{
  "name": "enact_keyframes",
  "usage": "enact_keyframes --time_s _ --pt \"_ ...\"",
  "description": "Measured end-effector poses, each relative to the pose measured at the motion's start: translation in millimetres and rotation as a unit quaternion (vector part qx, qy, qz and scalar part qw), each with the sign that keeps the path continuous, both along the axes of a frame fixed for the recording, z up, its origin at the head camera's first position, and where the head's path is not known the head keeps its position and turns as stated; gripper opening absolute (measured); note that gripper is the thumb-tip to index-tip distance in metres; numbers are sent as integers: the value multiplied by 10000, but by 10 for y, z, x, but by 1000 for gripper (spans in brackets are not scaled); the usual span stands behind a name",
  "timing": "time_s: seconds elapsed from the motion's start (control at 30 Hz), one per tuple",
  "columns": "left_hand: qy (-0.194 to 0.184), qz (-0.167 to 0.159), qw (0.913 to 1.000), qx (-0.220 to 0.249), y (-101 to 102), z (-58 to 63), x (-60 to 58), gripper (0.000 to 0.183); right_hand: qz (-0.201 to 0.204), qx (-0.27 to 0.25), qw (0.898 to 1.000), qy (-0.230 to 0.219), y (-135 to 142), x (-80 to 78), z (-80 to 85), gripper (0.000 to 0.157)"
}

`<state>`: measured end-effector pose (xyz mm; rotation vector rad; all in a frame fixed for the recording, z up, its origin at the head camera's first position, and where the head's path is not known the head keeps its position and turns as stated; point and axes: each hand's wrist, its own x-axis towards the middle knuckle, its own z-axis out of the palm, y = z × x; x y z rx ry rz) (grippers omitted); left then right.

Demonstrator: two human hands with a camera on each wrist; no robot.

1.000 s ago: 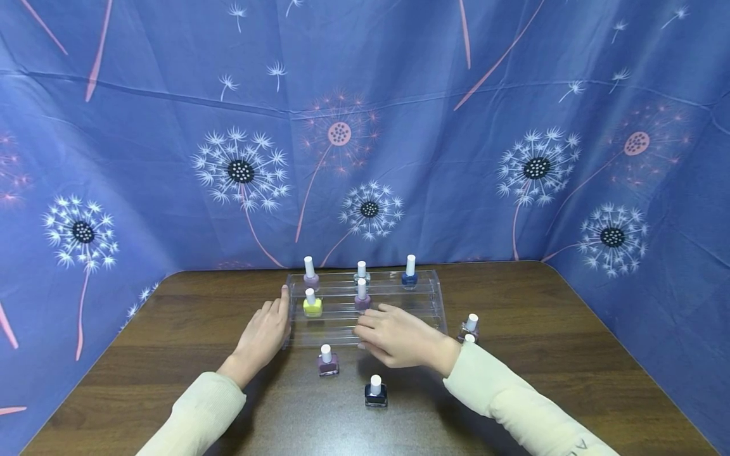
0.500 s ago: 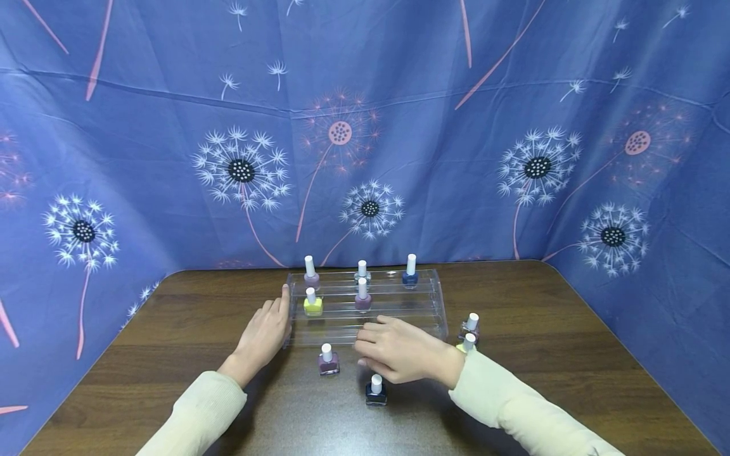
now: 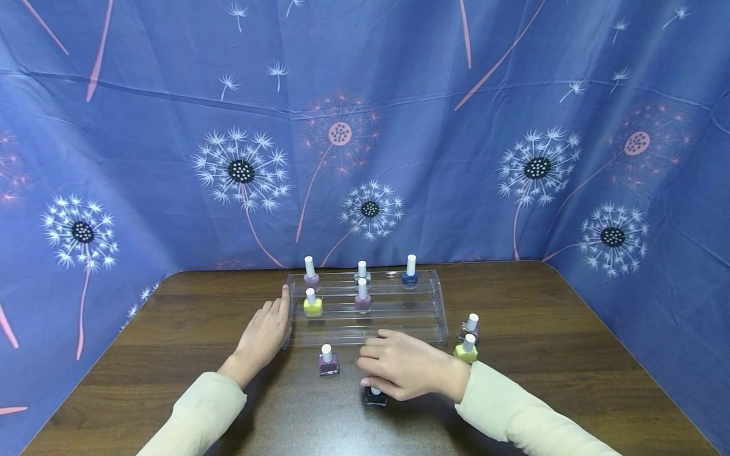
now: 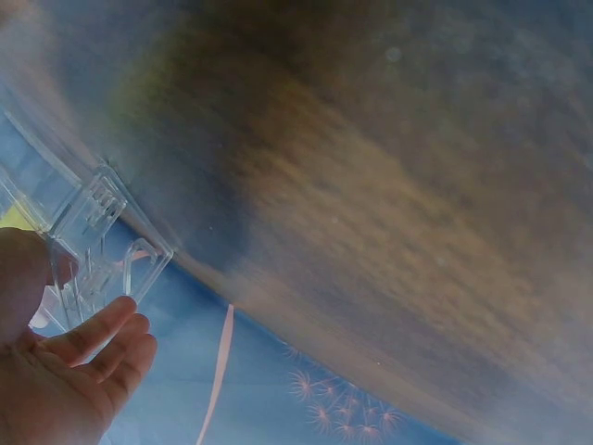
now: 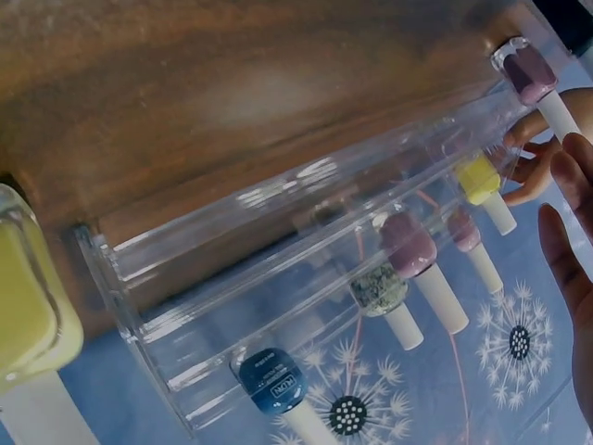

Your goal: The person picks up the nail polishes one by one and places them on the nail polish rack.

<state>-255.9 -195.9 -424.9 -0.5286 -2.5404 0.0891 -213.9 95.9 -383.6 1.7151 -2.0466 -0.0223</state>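
My left hand (image 3: 262, 332) grips the left end of a clear stepped rack (image 3: 399, 313); in the left wrist view, thumb and fingers (image 4: 120, 348) lie on either side of its end panel. Just in front of the rack, my right hand (image 3: 407, 367) hovers over a black nail polish bottle (image 3: 375, 399), partly covering its white cap. In the right wrist view, the fingers (image 5: 565, 246) are parted, and a corner of the black bottle (image 5: 561, 19) shows. A purple nail polish bottle (image 3: 328, 363) stands left of the black one.
On the rack stand a lilac bottle (image 3: 310, 278), a glittery bottle (image 3: 362, 275), a blue bottle (image 3: 409, 278), a yellow bottle (image 3: 312, 307) and a mauve bottle (image 3: 362, 303). Right of it stand a dark bottle (image 3: 470, 328) and a yellow-green bottle (image 3: 466, 353). A blue curtain (image 3: 433, 158) hangs behind.
My right hand has moved from the rack's front edge toward me, down to the black bottle. The yellow-green bottle has come into view behind the sleeve. The left hand stays put.
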Motion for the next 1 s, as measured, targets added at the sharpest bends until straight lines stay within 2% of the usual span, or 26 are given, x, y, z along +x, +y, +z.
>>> enact_keyframes --time_s 0.5,1.0 --pt "14 16 10000 16 -6 -22 -16 68 105 224 9997 -60 59 52 -114 11" --pt "-101 95 9999 -21 0 -16 -3 71 83 223 9997 36 88 83 -149 10"
